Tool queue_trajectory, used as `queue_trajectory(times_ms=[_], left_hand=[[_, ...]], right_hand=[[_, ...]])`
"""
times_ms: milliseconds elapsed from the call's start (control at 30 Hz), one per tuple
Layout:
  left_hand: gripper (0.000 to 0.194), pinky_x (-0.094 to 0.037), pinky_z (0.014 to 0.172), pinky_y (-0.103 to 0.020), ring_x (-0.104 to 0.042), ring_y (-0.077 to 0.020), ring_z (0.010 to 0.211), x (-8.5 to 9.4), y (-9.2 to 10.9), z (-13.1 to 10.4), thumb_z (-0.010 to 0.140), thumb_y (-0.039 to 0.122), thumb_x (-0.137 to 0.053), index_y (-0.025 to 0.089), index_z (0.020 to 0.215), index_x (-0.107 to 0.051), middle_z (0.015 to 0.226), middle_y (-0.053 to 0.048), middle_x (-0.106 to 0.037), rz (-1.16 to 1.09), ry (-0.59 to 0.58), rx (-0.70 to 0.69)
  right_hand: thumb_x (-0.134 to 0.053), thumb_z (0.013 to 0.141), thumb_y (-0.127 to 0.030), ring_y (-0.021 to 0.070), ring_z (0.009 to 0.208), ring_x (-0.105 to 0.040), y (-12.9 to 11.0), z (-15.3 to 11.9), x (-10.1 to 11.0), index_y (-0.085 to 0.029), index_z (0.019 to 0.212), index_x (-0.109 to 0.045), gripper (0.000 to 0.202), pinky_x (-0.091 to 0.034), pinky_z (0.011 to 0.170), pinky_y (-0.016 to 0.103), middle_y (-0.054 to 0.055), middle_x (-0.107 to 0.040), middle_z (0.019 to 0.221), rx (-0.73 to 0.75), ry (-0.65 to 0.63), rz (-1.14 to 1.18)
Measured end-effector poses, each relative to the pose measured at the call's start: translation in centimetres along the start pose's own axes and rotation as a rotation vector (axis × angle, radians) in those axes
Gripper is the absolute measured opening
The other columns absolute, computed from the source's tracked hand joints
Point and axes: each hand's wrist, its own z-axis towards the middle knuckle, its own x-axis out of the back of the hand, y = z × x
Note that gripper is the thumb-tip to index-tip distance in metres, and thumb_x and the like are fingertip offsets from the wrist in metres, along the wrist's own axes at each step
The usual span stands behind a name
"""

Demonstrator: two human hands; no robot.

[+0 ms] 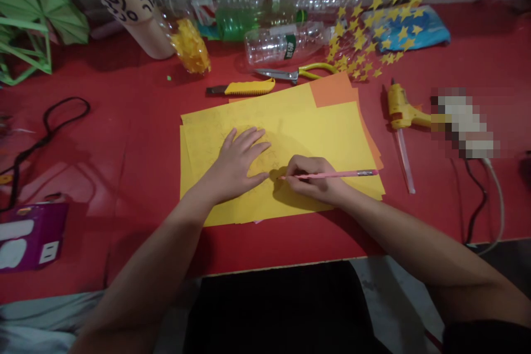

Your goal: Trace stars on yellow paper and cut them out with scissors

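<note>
At the middle of a red table [143,160], your right hand [315,188] grasps a pink pencil [348,173] on stacked yellow paper [327,133], your left hand [238,163] spread flat, gripping nothing; too light a press could let the paper slide. That hand may hide some faint marks [271,157]; the pencil's tip is unclear.

There is room to pass over the tabletop [141,121] between the paper [327,141] and the cord [48,133]. Beyond the paper, cutter [249,87], scissors [280,74] and bottle [267,47] obstruct; rightward, the glue gun [398,110].
</note>
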Motion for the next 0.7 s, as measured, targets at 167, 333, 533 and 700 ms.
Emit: queue_trajectory(times_ms=[167,333,533,700], left_hand=[[0.053,-0.008,0.122,-0.057,-0.025,-0.0304,0.149,0.03,0.04,0.0,0.087,0.043,-0.057,0.02,0.134,-0.051,0.156,-0.013,-0.037,0.007,-0.002,-0.003],[0.053,-0.007,0.122,-0.057,-0.024,-0.0305,0.149,0.04,0.03,-0.09,0.087,0.043,-0.057,0.019,0.134,-0.051,0.156,-0.014,-0.037,-0.005,-0.002,-0.004],[0.054,-0.008,0.122,-0.057,-0.024,-0.0308,0.149,0.07,0.05,0.01,0.087,0.042,-0.058,0.018,0.134,-0.051,0.156,-0.014,-0.037,0.008,-0.007,0.003],[0.054,-0.008,0.122,-0.057,-0.025,-0.031,0.148,0.15,0.07,0.01,0.086,0.041,-0.058,0.017,0.134,-0.051,0.156,-0.015,-0.037,0.013,-0.007,0.002]], right_hand=[[-0.054,0.084,-0.022,0.0082,0.051,-0.038,0.01,0.14,-0.17,-0.021,0.072,-0.048,0.013,-0.029,0.049,0.025,-0.005,-0.048,0.059,-0.004,0.059,-0.017],[-0.053,0.082,-0.022,0.0074,0.049,-0.036,0.03,0.25,-0.28,-0.021,0.071,-0.047,0.013,-0.027,0.047,0.024,-0.006,-0.046,0.057,-0.027,0.097,-0.016],[-0.051,0.082,-0.023,0.0072,0.048,-0.035,0.11,0.35,-0.3,-0.021,0.071,-0.047,0.012,-0.026,0.046,0.024,-0.006,-0.046,0.057,-0.002,0.127,-0.017],[-0.051,0.08,-0.022,0.0073,0.049,-0.035,0.0,0.42,-0.25,-0.021,0.07,-0.046,0.012,-0.027,0.047,0.024,-0.006,-0.045,0.057,-0.011,0.12,0.001]])
